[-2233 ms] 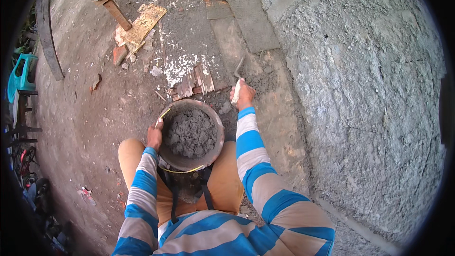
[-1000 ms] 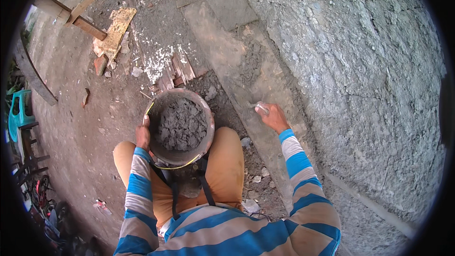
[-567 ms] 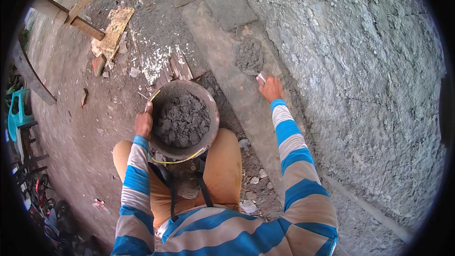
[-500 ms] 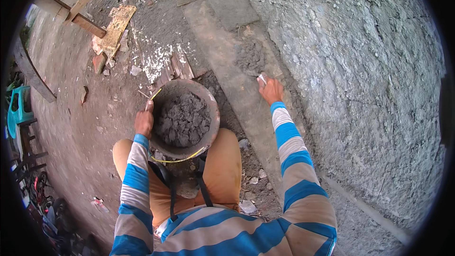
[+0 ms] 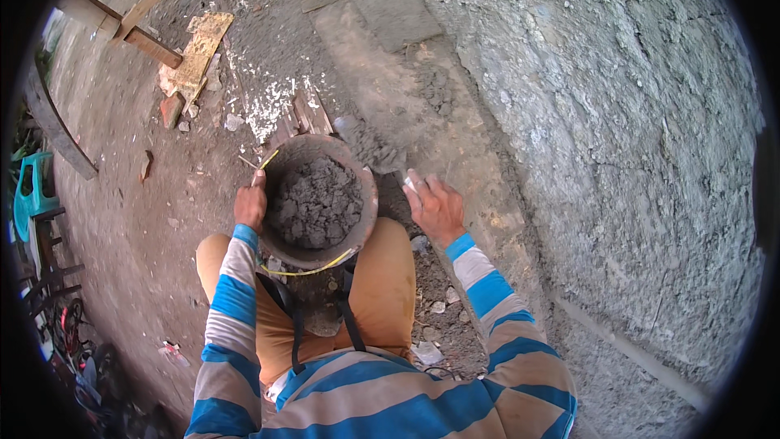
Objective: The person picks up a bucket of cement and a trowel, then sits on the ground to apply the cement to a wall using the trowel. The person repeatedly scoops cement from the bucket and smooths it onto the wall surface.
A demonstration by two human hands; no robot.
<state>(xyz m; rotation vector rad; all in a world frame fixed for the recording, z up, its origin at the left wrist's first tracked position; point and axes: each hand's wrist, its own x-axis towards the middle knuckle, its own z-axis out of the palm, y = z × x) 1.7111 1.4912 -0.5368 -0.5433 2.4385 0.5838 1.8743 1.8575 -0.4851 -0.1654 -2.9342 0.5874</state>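
Note:
A round bucket [image 5: 365,215] stands between my knees, its yellow handle [image 5: 305,272] hanging along the near side. Grey wet mortar [image 5: 315,205] lies inside it in rough lumps. My left hand [image 5: 251,203] is closed on the bucket's left rim, thumb on top. Just right of the bucket, my right hand [image 5: 437,210] grips a trowel [image 5: 412,183] by its pale handle. A heap of mortar [image 5: 374,149] rides on the blade, beside the far right part of the rim; it looks slightly blurred and hides most of the blade.
A rough plastered wall [image 5: 601,114] rises along the right. At its foot runs a flat board-like strip [image 5: 455,162] with a mortar smear [image 5: 436,89]. Wood scraps [image 5: 307,114], a yellowish board [image 5: 199,53], a wooden frame [image 5: 150,45] and a teal plastic chair [image 5: 32,187] are to the left.
My right hand has come left and nearer, from the strip by the wall to the bucket's side, with mortar scooped on the trowel. The mortar pile on the strip is smaller. My left hand stays put.

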